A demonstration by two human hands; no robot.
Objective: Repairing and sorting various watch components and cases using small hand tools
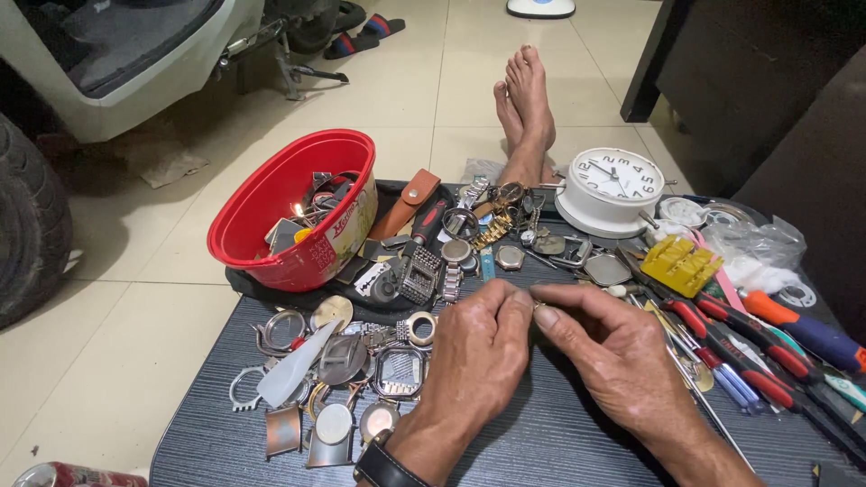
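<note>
My left hand point(474, 361) and my right hand point(613, 352) rest on a dark striped tabletop point(559, 442), their fingertips meeting near the middle. Between the thumb and forefinger tips sits a tiny metal part point(538, 306), too small to tell apart. A black watch is strapped on my left wrist point(383, 464). Left of my left hand lie several watch cases, bezels and case backs point(347, 379). Just beyond the fingers are watch heads and metal bracelets point(451, 261).
A red oval plastic tub point(271, 216) of watch parts stands at the back left. A white alarm clock point(612, 189) lies behind, with a yellow tool point(681, 263) and red-handled pliers point(749, 347) on the right. My bare feet point(525, 113) stretch over the tiled floor.
</note>
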